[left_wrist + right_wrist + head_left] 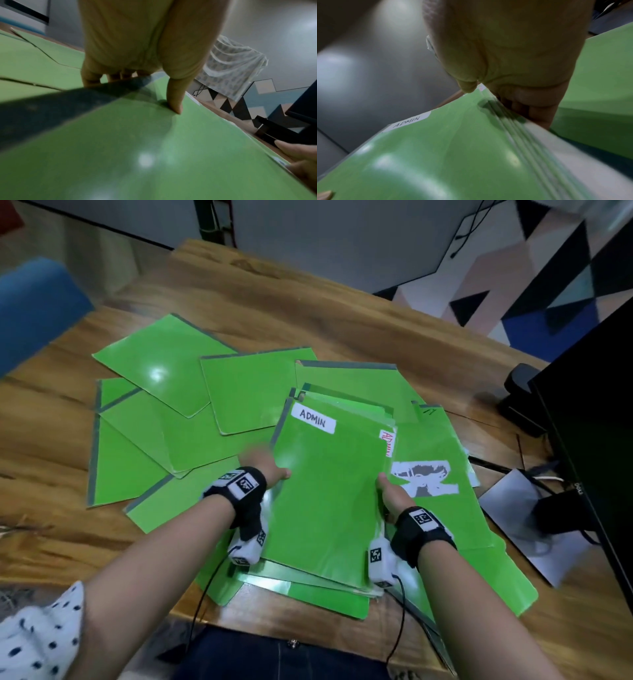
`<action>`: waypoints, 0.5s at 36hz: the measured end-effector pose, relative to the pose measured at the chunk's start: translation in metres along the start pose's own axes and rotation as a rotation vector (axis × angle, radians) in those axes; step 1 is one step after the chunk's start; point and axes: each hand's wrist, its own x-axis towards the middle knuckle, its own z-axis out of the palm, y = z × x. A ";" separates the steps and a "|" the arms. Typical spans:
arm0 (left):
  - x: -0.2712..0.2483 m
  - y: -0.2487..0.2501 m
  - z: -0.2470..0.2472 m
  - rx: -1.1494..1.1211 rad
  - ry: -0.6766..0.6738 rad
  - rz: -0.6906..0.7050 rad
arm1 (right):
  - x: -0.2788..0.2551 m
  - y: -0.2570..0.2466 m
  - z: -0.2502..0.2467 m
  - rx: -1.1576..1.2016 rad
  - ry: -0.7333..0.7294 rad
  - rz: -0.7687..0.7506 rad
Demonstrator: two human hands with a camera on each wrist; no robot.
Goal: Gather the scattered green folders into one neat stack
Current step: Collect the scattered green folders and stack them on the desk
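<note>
1. Centre of the wooden table (pixel 239 299), near its front edge: a partial stack of green folders (pixel 329 494), with the white "ADMIN" label (pixel 313 422) at its 12 o'clock end, held from both sides.
2. The left hand (pixel 265 465) clamps the stack's 9 o'clock edge. The left wrist view shows the thumb (pixel 175 100) pressed on the top cover and the fingers curled underneath.
3. The right hand (pixel 394 496) pinches the 3 o'clock edge the same way, thumb on top and fingers wrapped below. The right wrist view shows several layered edges under that thumb, not yet flush.
4. My read is that this is the squaring-up step. Good form would be even pressure from both sides and tapping the long edges level before taking on more folders.
5. Glossy covers likely slide, so a loose pinch could let the bundle fan out.
6. Loose folders (pixel 164 371) still fan from 9 to 12 o'clock, and a folder with a white printed sticker (pixel 424 477) lies at 3 o'clock beneath the bundle.
7. Room is tight at 3 o'clock, where a black monitor (pixel 596 440) and its stand (pixel 520 508) sit close. Bare wood lies open at 12 and 9 o'clock, the safer sweep.
</note>
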 end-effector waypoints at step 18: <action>0.011 0.000 0.018 -0.112 -0.150 0.036 | -0.002 -0.007 0.009 0.142 0.085 0.079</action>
